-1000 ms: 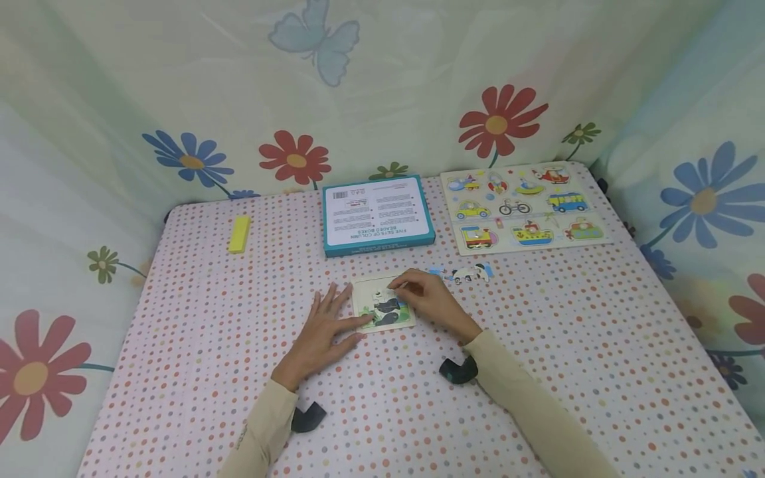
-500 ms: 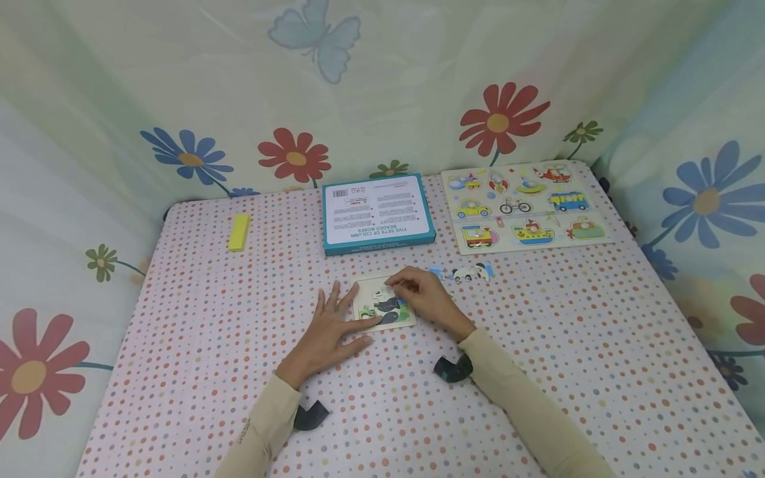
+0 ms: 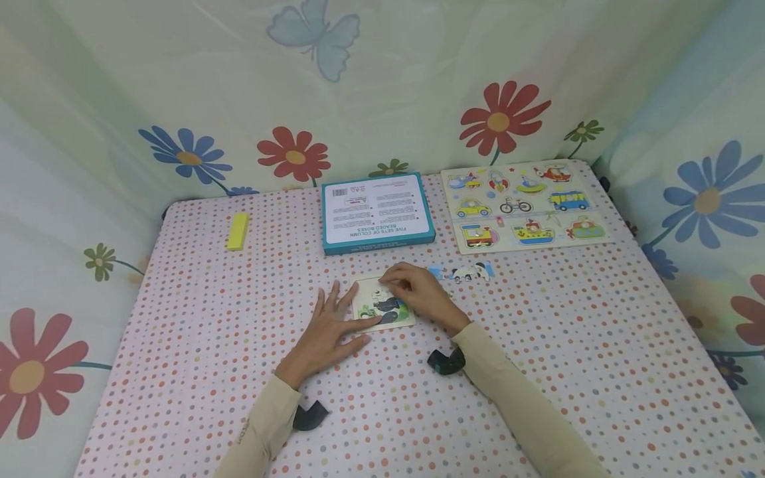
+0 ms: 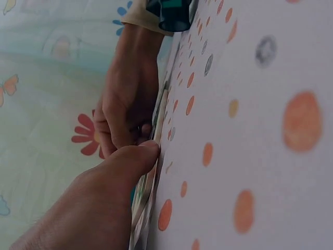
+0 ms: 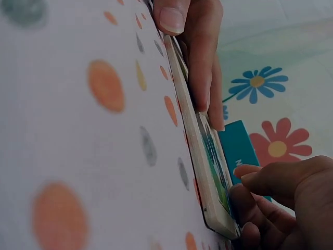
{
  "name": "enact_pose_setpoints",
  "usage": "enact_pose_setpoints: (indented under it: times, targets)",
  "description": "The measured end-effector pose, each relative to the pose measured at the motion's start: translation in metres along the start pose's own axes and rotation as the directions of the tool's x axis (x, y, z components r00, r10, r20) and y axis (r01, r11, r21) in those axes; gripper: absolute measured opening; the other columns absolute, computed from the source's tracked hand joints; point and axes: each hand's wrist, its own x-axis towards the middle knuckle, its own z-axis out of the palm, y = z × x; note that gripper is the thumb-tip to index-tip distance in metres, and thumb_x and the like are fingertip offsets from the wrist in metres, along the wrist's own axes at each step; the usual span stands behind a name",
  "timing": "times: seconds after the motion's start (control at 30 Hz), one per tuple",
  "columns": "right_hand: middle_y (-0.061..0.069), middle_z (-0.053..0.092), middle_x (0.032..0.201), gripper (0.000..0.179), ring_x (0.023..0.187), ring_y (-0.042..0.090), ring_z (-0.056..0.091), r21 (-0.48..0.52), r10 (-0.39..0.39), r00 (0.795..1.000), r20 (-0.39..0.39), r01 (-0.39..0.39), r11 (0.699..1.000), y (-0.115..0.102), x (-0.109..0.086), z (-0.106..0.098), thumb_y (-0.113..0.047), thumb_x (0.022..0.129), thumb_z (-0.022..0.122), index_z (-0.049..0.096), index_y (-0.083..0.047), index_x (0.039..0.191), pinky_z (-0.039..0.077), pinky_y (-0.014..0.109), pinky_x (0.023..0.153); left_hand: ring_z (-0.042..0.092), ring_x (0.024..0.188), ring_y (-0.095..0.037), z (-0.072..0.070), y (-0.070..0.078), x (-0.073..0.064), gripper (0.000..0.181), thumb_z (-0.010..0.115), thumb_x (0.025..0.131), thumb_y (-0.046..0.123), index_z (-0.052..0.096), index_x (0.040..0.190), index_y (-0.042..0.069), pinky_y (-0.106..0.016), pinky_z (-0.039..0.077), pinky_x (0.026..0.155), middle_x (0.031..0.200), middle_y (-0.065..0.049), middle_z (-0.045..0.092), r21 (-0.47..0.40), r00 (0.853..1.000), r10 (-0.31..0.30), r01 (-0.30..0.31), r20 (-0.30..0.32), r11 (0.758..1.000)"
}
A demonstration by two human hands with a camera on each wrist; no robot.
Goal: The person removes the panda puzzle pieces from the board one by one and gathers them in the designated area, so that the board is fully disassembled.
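A small square puzzle board [image 3: 364, 287] with a panda picture lies on the table, partly filled with black, white and green pieces. My left hand [image 3: 319, 335] spreads over its left side, the fingers along the edge and one finger across the lower part of the picture. At the upper right of the board, my right hand [image 3: 421, 292] has its fingers curled and pinches a puzzle piece against the board; those fingers hide most of that piece. In the right wrist view, the board's pale edge [image 5: 195, 140] runs between both hands. Loose panda pieces [image 3: 469, 273] lie right of the board.
Behind the board stands a teal and white box [image 3: 378, 212]. A wooden vehicle puzzle [image 3: 526, 209] lies at the back right, and a yellow block [image 3: 238, 232] at the back left. A dotted cloth [image 3: 382, 411] covers the table; floral curtains [image 3: 412, 79] surround it.
My right hand has shifted slightly left and up along the board's top side. The left hand's finger has slid a little farther right over the picture. The loose pieces have stayed put.
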Motion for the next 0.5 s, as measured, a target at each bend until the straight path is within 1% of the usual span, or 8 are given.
enact_pose_setpoints:
  times: [0.23, 0.5]
  targets:
    - [0.002, 0.064, 0.113, 0.021, 0.076, 0.009, 0.054, -0.044, -0.017, 1.000, 0.022, 0.018, 0.999, -0.0004, 0.0022, 0.0006, -0.004, 0.093, 0.059, 0.073, -0.009, 0.108, 0.048, 0.026, 0.066, -0.001, 0.146, -0.040, 0.0011, -0.0003, 0.0001, 0.037, 0.049, 0.095, 0.054, 0.055, 0.131, 0.047, -0.061, -0.002, 0.115, 0.161, -0.005, 0.013, 0.001, 1.000, -0.015, 0.015, 0.005, 1.000]
    - [0.004, 0.063, 0.116, 0.023, 0.075, 0.009, 0.053, -0.062, -0.045, 0.998, 0.044, 0.048, 0.997, -0.0019, 0.0009, 0.0009, -0.001, 0.093, 0.056, 0.074, -0.007, 0.107, 0.046, 0.024, 0.062, -0.001, 0.146, -0.040, 0.0013, -0.0002, -0.0005, 0.037, 0.050, 0.095, 0.053, 0.055, 0.131, 0.046, -0.061, -0.002, 0.115, 0.161, -0.006, 0.015, -0.007, 1.000, -0.013, 0.013, -0.001, 1.000]
